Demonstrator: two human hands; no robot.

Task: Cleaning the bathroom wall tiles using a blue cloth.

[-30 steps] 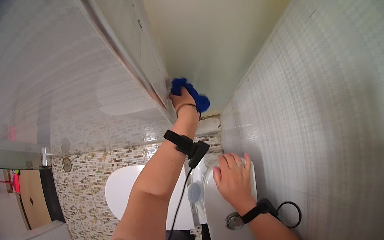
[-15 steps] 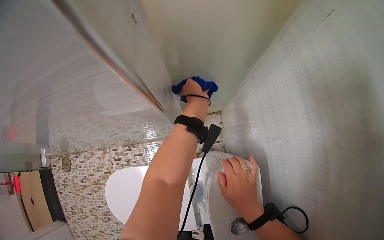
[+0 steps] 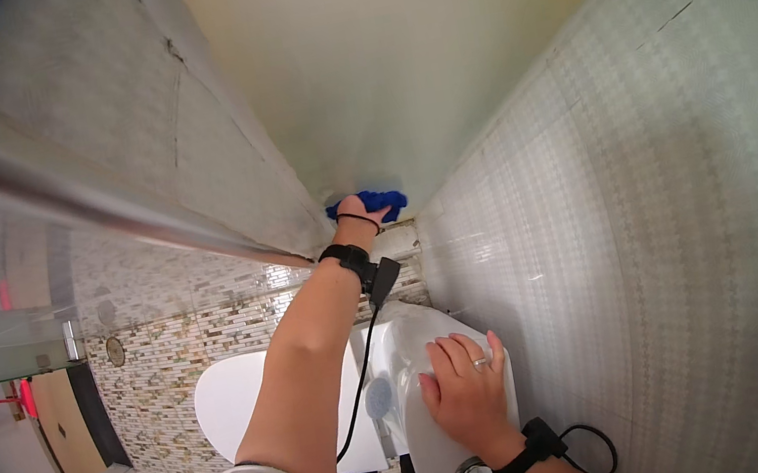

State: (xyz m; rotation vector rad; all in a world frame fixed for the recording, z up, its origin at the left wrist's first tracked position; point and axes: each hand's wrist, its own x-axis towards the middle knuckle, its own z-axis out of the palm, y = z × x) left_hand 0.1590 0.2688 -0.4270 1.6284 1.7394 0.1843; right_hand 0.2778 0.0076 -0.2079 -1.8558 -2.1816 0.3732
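Note:
My left hand (image 3: 355,212) reaches far forward, closed on a bunched blue cloth (image 3: 383,203). The cloth lies against the lower part of a smooth, pale greenish panel (image 3: 350,61), close to its bottom edge and the left corner. Part of my left fingers is hidden by the cloth. My right hand (image 3: 470,392) rests palm down on the white toilet tank lid (image 3: 433,438), fingers stretched out, with a ring on one of them. Beside that wrist sits a round metal flush button (image 3: 473,472). Both wrists wear black straps with cables.
A metal-edged glass partition (image 3: 125,214) runs close along my left arm. White tiled wall (image 3: 553,257) rises on the right. Below are the white toilet seat lid (image 3: 231,401), a blue-grey oval object (image 3: 379,397) beside the tank, and mosaic tiles (image 3: 161,403) with a round drain (image 3: 116,352).
My left hand has moved the blue cloth down the panel, nearer its bottom edge. The whole view has shifted a little. My right hand stays on the tank lid.

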